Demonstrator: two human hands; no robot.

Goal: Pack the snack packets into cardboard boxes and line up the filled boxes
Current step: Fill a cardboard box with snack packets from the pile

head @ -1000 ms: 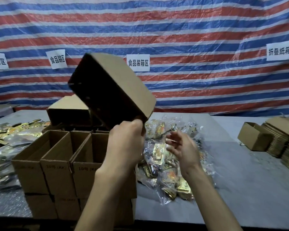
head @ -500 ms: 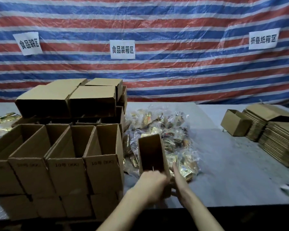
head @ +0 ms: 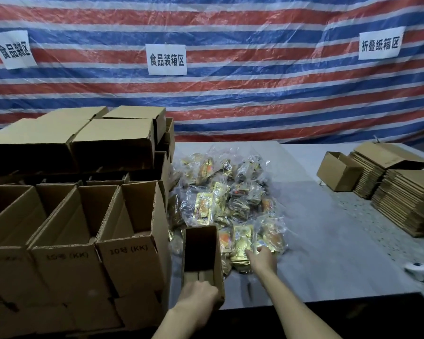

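Tarp sign (head: 167, 59) "食品装箱区"; "10号 (KK)" boxes (head: 130, 263); left hand (head: 197, 302) curled round box (head: 201, 250), right hand (head: 263, 259) flat on packets (head: 230, 199).

Recorded as bare throughout: left hand (head: 197, 298) and right hand (head: 263, 259), with left forearm (head: 181, 321) and right forearm (head: 296, 307) slender, uncovered to the lower frame edge, fingers (head: 249, 253) too blurred for detail.

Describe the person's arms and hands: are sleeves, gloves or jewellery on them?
The left forearm and right forearm are bare, no sleeve in view. The left hand and right hand wear no gloves; no watch or ring shows.
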